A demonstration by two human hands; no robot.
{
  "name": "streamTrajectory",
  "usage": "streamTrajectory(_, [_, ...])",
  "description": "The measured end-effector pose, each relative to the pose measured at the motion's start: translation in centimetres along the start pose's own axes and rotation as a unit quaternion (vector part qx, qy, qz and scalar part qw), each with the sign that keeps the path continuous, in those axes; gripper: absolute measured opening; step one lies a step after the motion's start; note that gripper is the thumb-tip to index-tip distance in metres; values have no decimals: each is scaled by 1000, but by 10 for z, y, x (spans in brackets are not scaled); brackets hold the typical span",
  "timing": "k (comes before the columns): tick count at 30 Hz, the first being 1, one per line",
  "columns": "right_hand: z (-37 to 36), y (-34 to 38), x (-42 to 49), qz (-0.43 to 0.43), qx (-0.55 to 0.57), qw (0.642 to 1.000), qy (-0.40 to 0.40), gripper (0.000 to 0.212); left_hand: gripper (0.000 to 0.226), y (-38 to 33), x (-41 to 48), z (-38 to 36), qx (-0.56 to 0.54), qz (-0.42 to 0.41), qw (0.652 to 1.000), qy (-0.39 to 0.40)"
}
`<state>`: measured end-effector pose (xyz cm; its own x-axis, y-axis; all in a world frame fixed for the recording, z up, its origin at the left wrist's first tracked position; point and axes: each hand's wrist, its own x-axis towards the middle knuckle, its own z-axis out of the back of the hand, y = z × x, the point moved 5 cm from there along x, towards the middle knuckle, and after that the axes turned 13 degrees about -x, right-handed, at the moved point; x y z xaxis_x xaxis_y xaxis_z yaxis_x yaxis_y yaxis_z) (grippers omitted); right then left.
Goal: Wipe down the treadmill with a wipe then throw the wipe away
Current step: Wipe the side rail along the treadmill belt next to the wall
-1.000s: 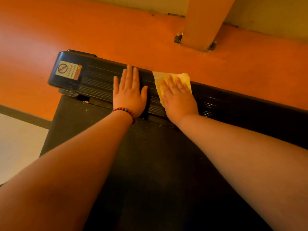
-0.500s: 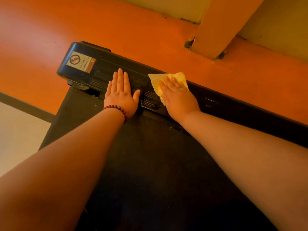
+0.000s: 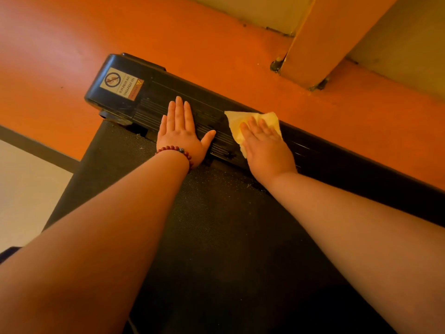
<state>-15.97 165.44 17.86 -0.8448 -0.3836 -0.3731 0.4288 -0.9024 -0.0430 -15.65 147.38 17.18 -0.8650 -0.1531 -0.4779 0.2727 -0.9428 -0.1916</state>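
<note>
The wipe [image 3: 234, 122] is a thin, pale yellow sheet, a bit crumpled, with one pointy corner sticking out to the left. It lies flat on the black side rail [image 3: 337, 162] of the treadmill, near the rail's far edge by the orange floor [image 3: 192, 32].

The right hand [image 3: 265, 147] lies on top of the wipe and presses it down. Its fingers [image 3: 252, 127] are straight and a little spread. They cover the middle of the wipe, so yellow shows past the fingertips, to their left, and in a strip down by the thumb side.

The left hand [image 3: 180, 135] rests flat on the same rail, just beside the wipe but not touching it. Its fingers [image 3: 179, 112] are straight and close together, with the thumb stuck out to the side. It holds nothing. A red bead bracelet [image 3: 175, 150] is on that wrist.

The dark belt [image 3: 216, 237] lies under both arms — it has small pale specks near the rail. A warning sticker [image 3: 121, 84] sits on the rail's end cap, left of the left hand. A post [image 3: 325, 39] stands on the floor beyond.
</note>
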Motion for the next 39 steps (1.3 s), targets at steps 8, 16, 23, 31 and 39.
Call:
streamTrajectory(8, [1,-9,-4,-110,20,994,8,52,79,-8,-10,-4,-29,20,999,-15])
streamTrajectory(16, [0,-11,-7,-42,22,999,4,50,79,-5,-8,-5,-54,13,998,13])
streamTrajectory(23, [0,2,0,-66,7,998,20,52,103,-4,-6,-4,-66,17,997,44])
streamTrajectory(31, [-11,-1,-52,-27,-6,1000,-3,51,93,-1,-4,-4,-61,-3,997,47])
streamTrajectory(39, [-13,23,-29,-32,12,999,-4,51,86,-2,-5,-3,-56,0,997,51])
